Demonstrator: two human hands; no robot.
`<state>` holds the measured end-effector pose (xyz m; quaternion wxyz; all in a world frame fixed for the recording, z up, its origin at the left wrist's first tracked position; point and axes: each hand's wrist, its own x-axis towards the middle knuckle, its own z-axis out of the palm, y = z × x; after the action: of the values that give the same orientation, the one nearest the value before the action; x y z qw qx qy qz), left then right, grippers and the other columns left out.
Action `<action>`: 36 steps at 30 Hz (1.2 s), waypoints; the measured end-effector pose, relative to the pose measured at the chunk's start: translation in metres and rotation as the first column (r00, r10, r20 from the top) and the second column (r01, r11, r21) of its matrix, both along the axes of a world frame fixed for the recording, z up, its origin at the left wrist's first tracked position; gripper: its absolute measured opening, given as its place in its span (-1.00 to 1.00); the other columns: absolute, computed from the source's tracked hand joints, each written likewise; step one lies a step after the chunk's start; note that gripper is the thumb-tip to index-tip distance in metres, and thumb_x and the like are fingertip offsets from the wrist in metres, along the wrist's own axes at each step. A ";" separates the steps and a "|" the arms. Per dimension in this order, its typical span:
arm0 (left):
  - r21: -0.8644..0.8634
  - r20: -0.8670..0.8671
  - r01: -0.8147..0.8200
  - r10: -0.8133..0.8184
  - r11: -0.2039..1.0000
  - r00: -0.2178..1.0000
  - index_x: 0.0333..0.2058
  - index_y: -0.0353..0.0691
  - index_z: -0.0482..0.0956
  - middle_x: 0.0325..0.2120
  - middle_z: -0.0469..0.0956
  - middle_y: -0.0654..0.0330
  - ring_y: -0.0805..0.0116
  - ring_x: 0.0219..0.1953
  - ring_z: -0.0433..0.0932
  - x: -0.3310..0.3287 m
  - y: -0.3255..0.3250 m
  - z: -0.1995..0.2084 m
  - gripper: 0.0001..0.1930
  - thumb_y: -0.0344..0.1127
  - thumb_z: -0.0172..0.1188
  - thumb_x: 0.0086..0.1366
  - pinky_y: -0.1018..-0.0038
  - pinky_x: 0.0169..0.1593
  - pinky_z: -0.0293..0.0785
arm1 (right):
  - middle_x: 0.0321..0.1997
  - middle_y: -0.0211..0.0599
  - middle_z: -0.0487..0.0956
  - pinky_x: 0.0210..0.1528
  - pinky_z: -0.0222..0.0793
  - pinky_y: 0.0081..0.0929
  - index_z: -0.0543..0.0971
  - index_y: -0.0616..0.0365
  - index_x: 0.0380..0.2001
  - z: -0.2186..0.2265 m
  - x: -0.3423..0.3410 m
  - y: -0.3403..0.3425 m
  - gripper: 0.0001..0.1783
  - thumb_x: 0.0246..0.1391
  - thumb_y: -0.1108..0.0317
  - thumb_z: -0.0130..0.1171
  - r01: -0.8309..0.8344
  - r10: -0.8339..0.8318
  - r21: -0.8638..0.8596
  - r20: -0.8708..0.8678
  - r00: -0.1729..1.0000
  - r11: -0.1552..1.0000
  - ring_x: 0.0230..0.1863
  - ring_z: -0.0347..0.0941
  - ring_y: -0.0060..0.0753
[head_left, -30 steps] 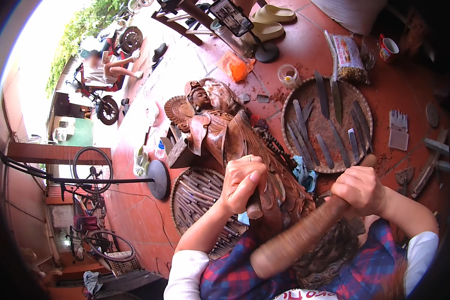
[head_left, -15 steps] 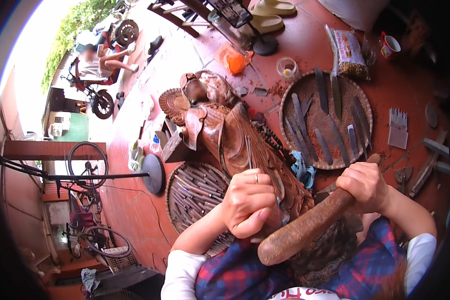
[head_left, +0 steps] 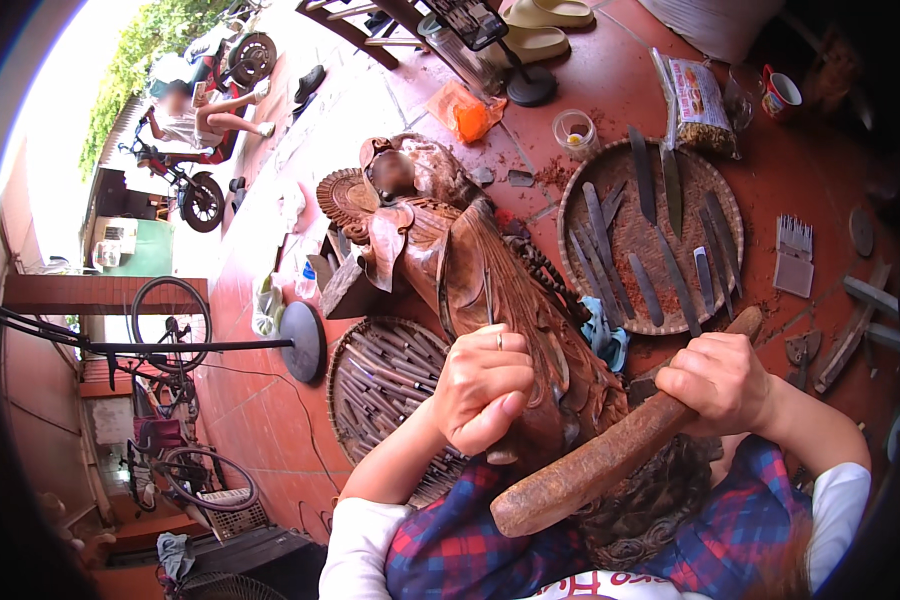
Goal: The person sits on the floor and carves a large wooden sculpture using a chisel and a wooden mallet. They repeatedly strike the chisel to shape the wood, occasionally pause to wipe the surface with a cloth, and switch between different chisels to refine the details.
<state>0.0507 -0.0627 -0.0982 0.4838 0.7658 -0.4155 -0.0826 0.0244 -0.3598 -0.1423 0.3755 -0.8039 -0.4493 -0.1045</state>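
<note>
A carved wooden statue [head_left: 470, 270] lies across the middle of the frame, its head toward the upper left and its lower end running down under the person's hands; the wood is dark reddish-brown and glossy, cut with deep folds, a fan-like disc beside the head and long ridges down the body. The left hand [head_left: 482, 388], at lower centre, is balled into a fist on the statue's flank, fingers curled tight around a thin chisel [head_left: 488, 298] whose blade pokes up from the fist and meets the carving (a ring shows on one finger). The forearm comes in from the lower left, white sleeve pushed back. The right hand [head_left: 718, 382], at lower right, grips a thick wooden mallet [head_left: 610, 455], fingers wrapped fully round its narrow upper end; the club slants down-left, its fat end at bottom centre, just below the left fist and not touching the chisel. Right of the statue, in the upper right, a round woven tray [head_left: 580, 190] holds a spread of loose chisels; a second basket [head_left: 342, 350] packed with tools sits at centre left, partly behind the left arm. Wood chips dot the red tiled floor [head_left: 260, 400].
</note>
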 end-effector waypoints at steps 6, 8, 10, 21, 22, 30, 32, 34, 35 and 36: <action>-0.001 -0.032 -0.032 0.032 0.999 0.999 -0.71 -0.17 0.23 -0.73 0.22 0.16 0.11 -0.63 0.23 0.001 0.003 0.002 -0.66 -0.18 -0.06 0.19 0.28 -0.47 0.11 | -0.57 -0.43 0.34 -0.53 0.32 -0.43 0.50 0.09 -0.34 0.004 0.000 0.000 -0.55 -0.46 0.29 0.30 -0.017 0.017 -0.014 -0.001 1.000 1.000 -0.56 0.39 -0.38; -0.001 -0.056 -0.038 0.038 0.999 0.998 -0.72 -0.16 0.24 -0.73 0.23 0.17 0.12 -0.63 0.25 0.003 0.003 0.000 -0.66 -0.18 -0.07 0.20 0.29 -0.46 0.13 | -0.57 -0.44 0.34 -0.54 0.33 -0.42 0.50 0.09 -0.34 0.002 0.000 -0.001 -0.56 -0.45 0.30 0.30 -0.019 0.019 -0.019 0.002 1.000 1.000 -0.56 0.39 -0.39; 0.006 -0.076 -0.043 0.043 0.999 0.996 -0.73 -0.16 0.25 -0.73 0.25 0.18 0.12 -0.62 0.27 0.006 0.001 0.003 -0.64 -0.18 -0.08 0.22 0.29 -0.45 0.15 | -0.57 -0.44 0.34 -0.54 0.33 -0.42 0.50 0.09 -0.34 0.003 0.000 0.000 -0.58 -0.43 0.30 0.29 -0.024 0.024 -0.014 -0.002 1.000 1.000 -0.57 0.39 -0.39; 0.047 -0.167 -0.167 0.172 0.985 0.971 -0.73 -0.19 0.31 -0.74 0.33 0.19 0.17 -0.62 0.31 0.015 -0.014 0.014 -0.59 -0.18 -0.15 0.28 0.34 -0.41 0.22 | -0.54 -0.35 0.36 -0.52 0.37 -0.37 0.49 0.15 -0.32 0.011 0.002 0.001 -0.57 -0.33 0.21 0.30 0.171 -0.170 -0.005 0.060 0.984 0.985 -0.56 0.41 -0.30; 0.048 -0.174 -0.177 0.183 0.983 0.968 -0.73 -0.19 0.32 -0.74 0.34 0.19 0.17 -0.62 0.31 0.015 -0.014 0.014 -0.59 -0.18 -0.15 0.28 0.34 -0.41 0.22 | -0.52 -0.33 0.39 -0.50 0.38 -0.35 0.49 0.15 -0.31 0.007 0.002 -0.003 -0.56 -0.31 0.17 0.30 0.120 -0.120 0.007 0.040 0.992 0.993 -0.55 0.43 -0.27; 0.062 -0.239 -0.209 0.218 0.976 0.946 -0.74 -0.23 0.35 -0.75 0.38 0.18 0.20 -0.64 0.35 0.021 -0.014 0.019 -0.54 -0.13 -0.17 0.29 0.37 -0.43 0.23 | -0.55 -0.33 0.42 -0.53 0.36 -0.35 0.44 0.14 -0.38 -0.006 0.005 -0.004 -0.63 -0.24 0.27 0.36 0.115 -0.121 0.093 0.067 0.990 0.989 -0.58 0.42 -0.27; 0.065 -0.236 -0.201 0.211 0.977 0.949 -0.74 -0.25 0.35 -0.76 0.38 0.17 0.22 -0.64 0.35 0.020 -0.015 0.020 -0.53 -0.12 -0.18 0.30 0.37 -0.43 0.22 | -0.58 -0.32 0.41 -0.56 0.34 -0.36 0.43 0.15 -0.40 -0.006 0.008 -0.008 -0.64 -0.23 0.30 0.38 0.066 -0.072 0.087 0.075 0.995 0.994 -0.60 0.42 -0.26; 0.045 -0.251 -0.218 0.223 0.975 0.942 -0.75 -0.25 0.35 -0.76 0.38 0.17 0.22 -0.64 0.35 0.025 -0.016 0.023 -0.52 -0.12 -0.18 0.30 0.37 -0.44 0.22 | -0.53 -0.32 0.42 -0.51 0.38 -0.34 0.45 0.14 -0.33 -0.004 0.007 -0.005 -0.61 -0.27 0.24 0.32 0.153 -0.155 0.044 0.028 0.988 0.987 -0.55 0.44 -0.26; 0.035 -0.265 -0.223 0.224 0.974 0.938 -0.75 -0.25 0.35 -0.76 0.38 0.18 0.22 -0.64 0.35 0.027 -0.017 0.023 -0.52 -0.12 -0.18 0.30 0.38 -0.44 0.22 | -0.51 -0.32 0.43 -0.49 0.40 -0.34 0.47 0.14 -0.30 -0.003 0.005 -0.004 -0.58 -0.30 0.21 0.28 0.200 -0.200 0.019 0.000 0.980 0.980 -0.53 0.46 -0.25; 0.045 -0.274 -0.238 0.241 0.970 0.931 -0.76 -0.25 0.35 -0.76 0.38 0.18 0.23 -0.65 0.35 0.027 -0.019 0.023 -0.52 -0.12 -0.18 0.29 0.39 -0.44 0.21 | -0.51 -0.32 0.41 -0.49 0.40 -0.33 0.46 0.14 -0.30 -0.003 0.005 -0.004 -0.58 -0.30 0.22 0.28 0.182 -0.183 0.035 0.009 0.983 0.983 -0.53 0.45 -0.25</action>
<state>0.0773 -0.0819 -0.0751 0.5395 0.7941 -0.2468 -0.1318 0.0291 -0.3639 -0.1457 0.3752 -0.8344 -0.3743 -0.1512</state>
